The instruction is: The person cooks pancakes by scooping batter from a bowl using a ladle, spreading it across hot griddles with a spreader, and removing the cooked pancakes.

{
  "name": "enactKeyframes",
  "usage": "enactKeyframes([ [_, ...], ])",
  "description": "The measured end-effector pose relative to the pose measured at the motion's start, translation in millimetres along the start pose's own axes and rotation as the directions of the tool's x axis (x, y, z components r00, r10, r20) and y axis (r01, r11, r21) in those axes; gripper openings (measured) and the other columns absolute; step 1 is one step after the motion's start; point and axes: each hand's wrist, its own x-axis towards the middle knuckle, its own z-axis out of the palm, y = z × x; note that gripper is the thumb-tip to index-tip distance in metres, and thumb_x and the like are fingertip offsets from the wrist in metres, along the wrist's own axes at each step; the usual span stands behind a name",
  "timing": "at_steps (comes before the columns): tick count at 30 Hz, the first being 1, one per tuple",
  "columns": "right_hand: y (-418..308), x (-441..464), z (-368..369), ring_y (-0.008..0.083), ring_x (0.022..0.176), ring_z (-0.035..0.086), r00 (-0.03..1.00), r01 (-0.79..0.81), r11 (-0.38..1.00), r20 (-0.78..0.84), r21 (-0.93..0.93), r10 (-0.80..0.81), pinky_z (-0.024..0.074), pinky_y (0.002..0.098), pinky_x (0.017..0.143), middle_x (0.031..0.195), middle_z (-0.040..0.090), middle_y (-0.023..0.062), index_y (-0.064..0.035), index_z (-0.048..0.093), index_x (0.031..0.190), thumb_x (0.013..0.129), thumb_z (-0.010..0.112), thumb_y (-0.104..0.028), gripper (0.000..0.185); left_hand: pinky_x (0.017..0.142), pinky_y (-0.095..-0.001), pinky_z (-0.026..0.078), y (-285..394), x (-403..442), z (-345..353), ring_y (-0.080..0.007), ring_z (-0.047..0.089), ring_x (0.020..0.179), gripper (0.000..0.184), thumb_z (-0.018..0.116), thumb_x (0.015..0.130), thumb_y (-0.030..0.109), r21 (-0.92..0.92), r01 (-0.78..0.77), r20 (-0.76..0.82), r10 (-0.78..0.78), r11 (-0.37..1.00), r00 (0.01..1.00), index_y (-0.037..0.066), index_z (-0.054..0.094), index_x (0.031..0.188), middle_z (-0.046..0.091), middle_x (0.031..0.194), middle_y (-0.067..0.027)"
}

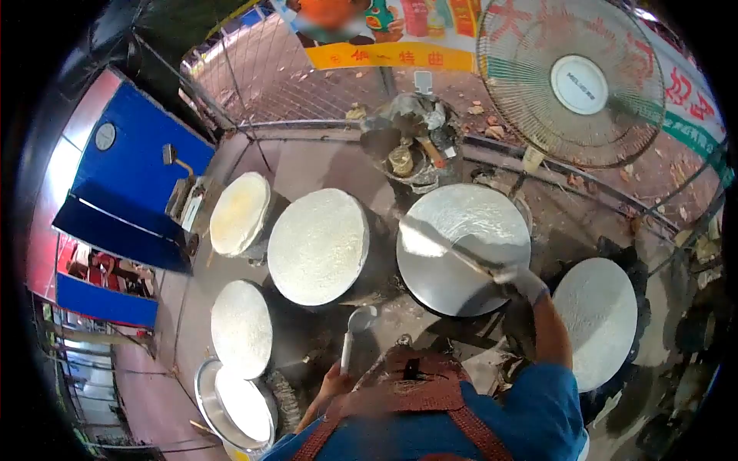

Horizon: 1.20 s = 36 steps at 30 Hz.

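My left hand (330, 384) is closed around the handle of a ladle (347, 349), whose bowl points away from me above the dark ground. My right hand (529, 283), slightly smeared and whitish, is closed on the end of a batter spreader (473, 261). The spreader is a long, thin strip lying across a round griddle (453, 296). White batter (483, 201) covers the far part of that griddle in a curved band, while grey metal shows on the near part. How firmly the spreader touches the surface I cannot tell.
Several other round griddles with white sheets stand around, including one at centre left (317, 247) and one at right (596, 324). A metal basin (206, 396) holds white batter at lower left. A large fan (573, 84) and a cluttered bucket (411, 146) stand beyond.
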Motion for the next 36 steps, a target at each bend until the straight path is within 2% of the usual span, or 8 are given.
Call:
enactKeyframes([
  [9,-81,18,10,0.0087,0.043,0.042,0.991,0.048,0.963,-0.11,-0.264,-0.08,0.0308,0.0251,0.041,0.056,0.051,0.0018,-0.0026,0.063,0.077,0.081,0.059,-0.018,0.017,0.05,-0.0225,0.041,4,-14,7,-0.0082,0.05,0.06,0.047,0.053,0.078,-0.002,-0.121,-0.04,0.039,0.045,0.992,0.998,0.009,0.047,0.124,0.053,0.074,0.0011],
  [12,-1,47,-45,0.0096,0.05,0.047,0.96,0.183,0.918,0.265,-0.351,-0.09,0.0363,0.0257,0.047,0.061,0.054,0.0012,-0.0012,0.065,0.082,0.075,0.063,-0.016,0.017,0.042,-0.023,0.037,-17,-9,-11,-0.0099,0.047,0.051,0.052,0.052,0.078,0.0,-0.124,0.028,0.005,-0.028,0.992,1.0,0.013,0.043,0.128,0.051,0.069,0.0006],
  [14,-31,-26,-22,0.0089,0.053,0.048,0.954,-0.269,0.939,0.076,-0.214,0.291,0.0381,0.0262,0.049,0.063,0.055,0.0002,-0.0008,0.066,0.082,0.07,0.067,-0.016,0.02,0.039,-0.0234,0.035,-15,-11,-5,-0.0098,0.045,0.048,0.051,0.052,0.078,0.001,-0.124,0.048,-0.026,-0.051,0.991,0.998,0.013,0.043,0.127,0.05,0.066,0.0005],
  [20,-50,17,-33,0.0138,0.064,0.054,0.998,0.043,0.95,0.051,-0.309,-0.028,0.0435,0.0267,0.063,0.067,0.06,0.0044,-0.0023,0.068,0.081,0.069,0.068,-0.022,0.023,0.034,-0.0232,0.031,5,-36,3,-0.0095,0.041,0.039,0.043,0.054,0.08,0.005,-0.088,0.127,-0.001,-0.128,0.988,0.992,0.014,0.045,0.12,0.044,0.055,0.0002],
  [24,-63,28,6,0.0154,0.075,0.057,0.994,-0.079,0.846,0.019,-0.527,0.105,0.0452,0.0314,0.07,0.081,0.064,0.01,-0.0017,0.068,0.086,0.072,0.065,-0.028,0.03,0.035,-0.0229,0.03,3,-42,-18,-0.0081,0.04,0.041,0.044,0.053,0.08,0.005,-0.061,0.092,0.003,-0.092,0.994,0.996,0.014,0.044,0.121,0.044,0.056,0.0014],
  [27,5,-31,-66,0.0183,0.067,0.057,0.939,0.336,0.373,0.338,-0.865,-0.062,0.0453,0.0324,0.062,0.077,0.064,0.0111,-0.0015,0.067,0.08,0.074,0.06,-0.025,0.025,0.035,-0.0226,0.03,0,-45,-35,-0.0076,0.04,0.042,0.048,0.052,0.08,0.004,-0.106,0.088,0.055,-0.082,0.99,0.995,0.014,0.041,0.126,0.044,0.056,0.002],
  [30,15,-199,-54,0.0113,0.055,0.054,0.797,-0.557,0.775,-0.454,-0.298,0.399,0.0419,0.0283,0.046,0.069,0.059,0.0081,-0.001,0.067,0.081,0.079,0.058,-0.021,0.022,0.035,-0.0219,0.03,0,-36,-71,-0.0076,0.039,0.043,0.05,0.049,0.081,0.004,-0.127,0.136,0.187,-0.111,0.983,0.976,0.015,0.038,0.128,0.043,0.057,0.0023],
  [36,108,-246,195,0.0106,0.058,0.055,0.621,0.141,0.984,-0.784,0.105,-0.005,0.0438,0.0282,0.049,0.072,0.061,0.0071,0.0009,0.067,0.09,0.078,0.059,-0.014,0.021,0.035,-0.0217,0.028,-10,-13,-134,-0.0092,0.035,0.041,0.057,0.052,0.079,-0.001,-0.208,0.345,0.213,-0.302,0.915,0.929,0.013,0.032,0.131,0.036,0.056,0.0014],
])
